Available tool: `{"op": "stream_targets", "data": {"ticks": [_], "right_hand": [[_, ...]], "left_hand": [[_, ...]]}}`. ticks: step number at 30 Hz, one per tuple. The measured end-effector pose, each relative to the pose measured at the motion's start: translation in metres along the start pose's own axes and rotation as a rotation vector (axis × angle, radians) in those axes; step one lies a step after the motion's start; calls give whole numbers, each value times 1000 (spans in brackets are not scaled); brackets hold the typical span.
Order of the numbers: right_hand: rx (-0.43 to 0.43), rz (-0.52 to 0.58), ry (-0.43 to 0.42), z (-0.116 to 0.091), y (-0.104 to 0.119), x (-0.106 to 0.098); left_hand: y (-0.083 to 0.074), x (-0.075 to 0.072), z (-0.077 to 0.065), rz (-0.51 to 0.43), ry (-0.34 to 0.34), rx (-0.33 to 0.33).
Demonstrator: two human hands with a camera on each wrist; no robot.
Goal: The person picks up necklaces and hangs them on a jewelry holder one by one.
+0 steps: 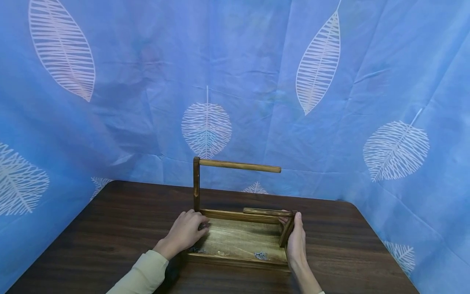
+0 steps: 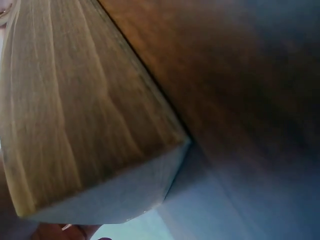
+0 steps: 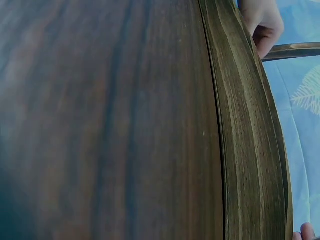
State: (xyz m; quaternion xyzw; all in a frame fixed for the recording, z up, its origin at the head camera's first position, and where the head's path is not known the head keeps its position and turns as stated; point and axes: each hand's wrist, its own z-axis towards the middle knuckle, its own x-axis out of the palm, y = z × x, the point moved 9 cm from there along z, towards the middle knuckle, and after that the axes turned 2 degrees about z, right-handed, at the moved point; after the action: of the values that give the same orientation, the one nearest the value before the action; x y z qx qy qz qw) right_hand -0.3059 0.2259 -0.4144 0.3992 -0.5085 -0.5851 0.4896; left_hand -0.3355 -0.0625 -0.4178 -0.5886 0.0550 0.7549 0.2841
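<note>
A shallow wooden tray (image 1: 238,267) with low walls lies on the table in the head view. At its left end stands a tall post (image 1: 196,183) carrying a long horizontal bar (image 1: 240,165). A shorter post (image 1: 287,232) at the right end carries a lower bar (image 1: 268,212). My left hand (image 1: 185,228) grips the tray's left end, fingers bent over the wall. My right hand (image 1: 296,241) holds the right end beside the shorter post, part of its fingers hidden behind it. A small silvery clump (image 1: 261,256) lies inside, near the front wall.
The dark wooden table (image 1: 341,245) extends around the tray on both sides. Behind it hangs a blue cloth (image 1: 257,81) with white leaf prints. Tiny shiny bits (image 1: 220,252) lie along the tray's front inner edge, too small to identify.
</note>
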Motion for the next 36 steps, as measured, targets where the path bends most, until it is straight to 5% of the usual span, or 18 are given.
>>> {"op": "stream_targets", "data": {"ticks": [13, 36], "right_hand": [[9, -40, -57, -1, -7, -2], [-41, -80, -96, -3, -11, -5]], "left_hand": [[-9, 1, 0, 163, -71, 141], [-9, 6, 0, 219, -97, 135]]}}
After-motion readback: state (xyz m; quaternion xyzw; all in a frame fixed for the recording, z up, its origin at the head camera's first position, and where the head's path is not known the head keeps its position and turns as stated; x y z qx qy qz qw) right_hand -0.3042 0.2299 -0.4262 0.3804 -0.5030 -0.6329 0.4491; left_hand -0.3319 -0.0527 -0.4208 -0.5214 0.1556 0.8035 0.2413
